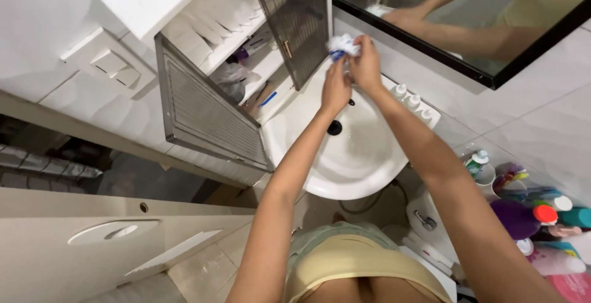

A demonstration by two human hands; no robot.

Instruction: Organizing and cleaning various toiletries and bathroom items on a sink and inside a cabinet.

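A small crumpled white wipe with blue markings (pixel 342 47), bunched into a wad, is held up above the round white ceramic sink basin (pixel 369 167), near the mirror's lower edge

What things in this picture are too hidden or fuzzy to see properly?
Head view:
- The white and blue thing: both the left hand and the right hand cover it, so its kind is unclear.
- The tap: hidden behind the hands over the sink.
- The cabinet shelves: the open doors hide part, and the items are too small to name.
- The bottles: cut off by the right edge.
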